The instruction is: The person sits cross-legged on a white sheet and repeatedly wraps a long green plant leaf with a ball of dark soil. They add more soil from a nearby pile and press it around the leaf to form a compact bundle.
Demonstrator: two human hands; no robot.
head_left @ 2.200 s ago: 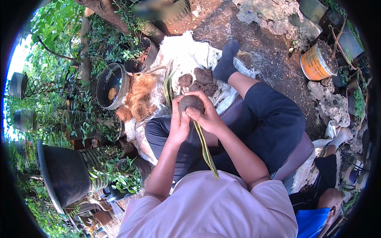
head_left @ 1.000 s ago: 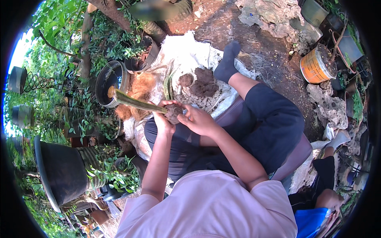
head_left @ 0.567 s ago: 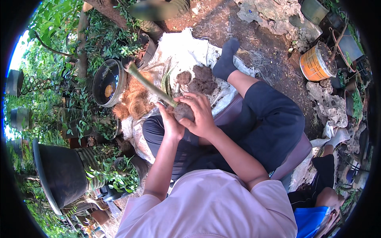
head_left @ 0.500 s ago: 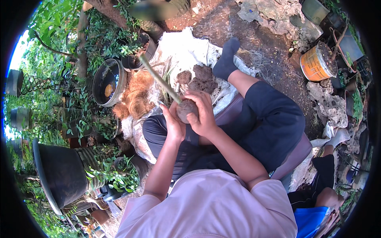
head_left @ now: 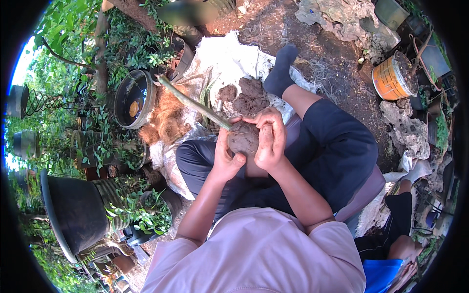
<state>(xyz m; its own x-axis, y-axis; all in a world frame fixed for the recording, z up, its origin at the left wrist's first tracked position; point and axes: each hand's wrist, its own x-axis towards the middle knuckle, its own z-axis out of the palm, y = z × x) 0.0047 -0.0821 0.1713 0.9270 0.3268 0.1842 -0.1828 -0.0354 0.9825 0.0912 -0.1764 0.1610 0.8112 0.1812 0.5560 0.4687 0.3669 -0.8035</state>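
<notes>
Between my hands is a round ball of dark mud (head_left: 243,139) with a long pale-green cut plant stem (head_left: 193,102) leaning out of it toward the upper left. My left hand (head_left: 226,161) cups the ball from the left with its thumb low at the front. My right hand (head_left: 271,139) presses the ball from the right with bent fingers. Beyond them on a white sack (head_left: 227,49) lie lumps of dark mud (head_left: 250,95) and green leaves (head_left: 207,96), with orange-brown fibre (head_left: 171,127) to their left.
A dark tub (head_left: 133,103), leafy potted plants and a large black pot (head_left: 78,210) line the left. An orange-labelled bucket (head_left: 391,75) and pale rocks (head_left: 400,127) are at the right. My crossed legs (head_left: 332,136) frame the work. Another person's legs (head_left: 398,219) show at lower right.
The stem, earlier pointing down toward my shirt, has swung round to point up-left. The ball has shifted slightly right, and my right fingers have bent over its side.
</notes>
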